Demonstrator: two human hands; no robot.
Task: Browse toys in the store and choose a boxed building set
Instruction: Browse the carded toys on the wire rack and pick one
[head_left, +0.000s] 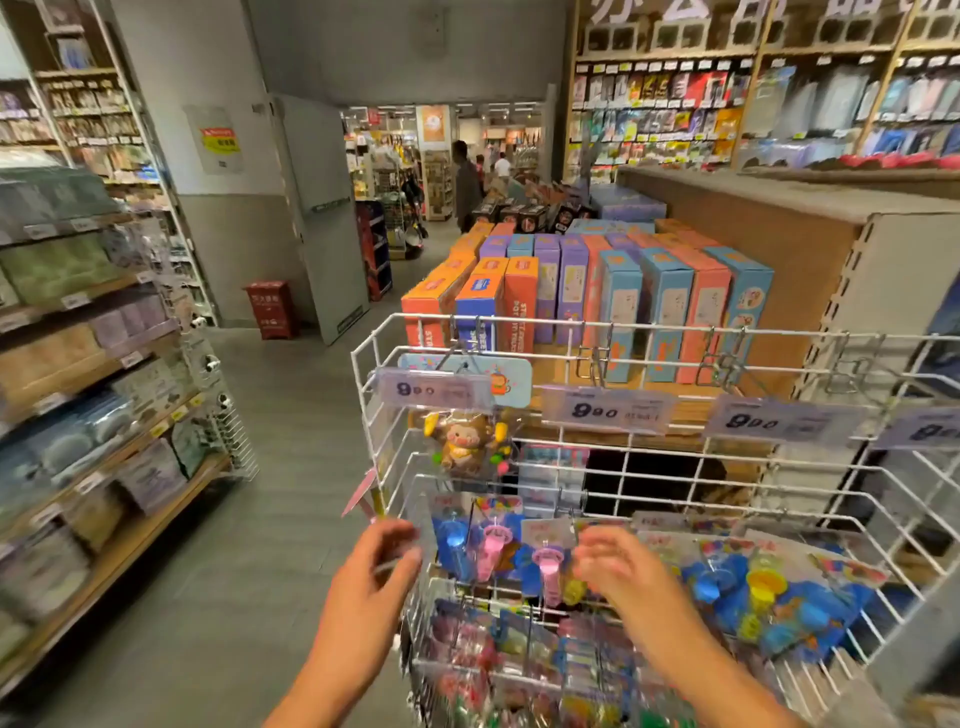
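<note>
Upright boxed sets (597, 291) in orange, purple, blue and pink fill a wooden display table behind a white wire rack (628, 460). Packeted small toys hang on the rack: a brown plush figure (462, 441) and pink and blue plastic toys (493, 551), under price tags reading 9.90. My left hand (376, 569) is at the rack's left edge, fingers curved beside a clear packet; blur hides whether it pinches it. My right hand (621, 571) hovers over the lower packets with fingers loosely curled, holding nothing. Both hands are well short of the boxes.
Wooden shelves (78, 364) of packaged goods line the left side of the grey-floored aisle. A red box (270, 309) stands by a grey door (322, 223). People (467, 182) stand in the far aisle. A tall wooden unit (779, 234) and stocked wall shelves (727, 104) lie right.
</note>
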